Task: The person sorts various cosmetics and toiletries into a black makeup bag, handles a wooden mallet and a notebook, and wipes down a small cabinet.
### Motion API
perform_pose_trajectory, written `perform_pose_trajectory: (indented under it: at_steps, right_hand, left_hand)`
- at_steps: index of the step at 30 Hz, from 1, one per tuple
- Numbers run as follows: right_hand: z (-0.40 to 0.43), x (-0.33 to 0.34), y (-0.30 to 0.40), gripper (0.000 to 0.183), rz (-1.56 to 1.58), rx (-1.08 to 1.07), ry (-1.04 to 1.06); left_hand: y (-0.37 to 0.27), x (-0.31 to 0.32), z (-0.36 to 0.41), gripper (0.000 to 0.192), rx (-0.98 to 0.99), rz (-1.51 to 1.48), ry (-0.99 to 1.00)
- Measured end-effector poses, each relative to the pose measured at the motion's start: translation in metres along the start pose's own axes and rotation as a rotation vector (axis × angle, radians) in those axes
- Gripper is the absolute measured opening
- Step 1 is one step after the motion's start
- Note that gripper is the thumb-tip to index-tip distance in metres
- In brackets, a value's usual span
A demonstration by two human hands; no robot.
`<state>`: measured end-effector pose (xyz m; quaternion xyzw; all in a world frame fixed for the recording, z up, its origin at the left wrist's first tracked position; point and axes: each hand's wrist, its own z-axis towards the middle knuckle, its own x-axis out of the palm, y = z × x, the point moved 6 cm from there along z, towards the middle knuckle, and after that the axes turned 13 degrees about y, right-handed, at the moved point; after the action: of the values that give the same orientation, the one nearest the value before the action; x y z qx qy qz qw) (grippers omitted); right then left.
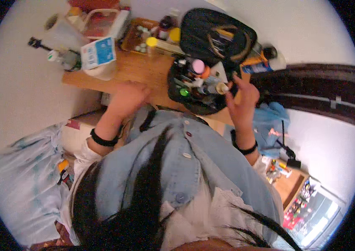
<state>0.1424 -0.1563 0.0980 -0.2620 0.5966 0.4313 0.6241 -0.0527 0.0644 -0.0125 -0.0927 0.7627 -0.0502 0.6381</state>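
Note:
A round black cosmetic case (199,108) lies opened on the wooden table (133,67), its black lid (193,34) tipped back behind it. Small bottles and tubes fill it, among them one with a pink round cap (198,66) and one with a green cap (184,92). My right hand (243,97) is at the case's right side, thumb and fingers apart beside a bottle with a pale cap (222,88); whether they touch it is unclear. My left hand (130,95) rests at the table's front edge, fingers bent and blurred, with nothing visible in it.
Along the back stand a brown basket (127,34) of small items, a dark bottle (165,26) and a clear-lidded box (100,23). A blue-and-white packet (99,55), a clear bottle (70,61) and a large roll (61,31) are at left. A blue-labelled tube (259,67) lies right of the case.

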Motion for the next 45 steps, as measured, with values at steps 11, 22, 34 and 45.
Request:
perform_pose_trajectory:
  at_steps: [11,22,34,45]
  right_hand:
    - [-0.043,0.027,-0.082,0.042,0.432,0.265,-0.291]
    - [-0.017,0.009,-0.029,0.031,0.279,0.026,-0.394]
    - [0.025,0.037,0.076,0.033,1.413,-0.077,0.360]
    - [0.013,0.047,0.072,0.012,1.373,0.147,0.326]
  left_hand:
    - [0.075,-0.042,-0.081,0.049,-0.552,-0.035,-0.953]
    - [0.085,-0.068,-0.071,0.039,-0.608,0.156,-0.676]
    - [-0.046,-0.136,-0.051,0.038,0.460,0.141,-0.942]
    - [-0.010,-0.100,-0.017,0.011,0.391,-0.102,-0.849]
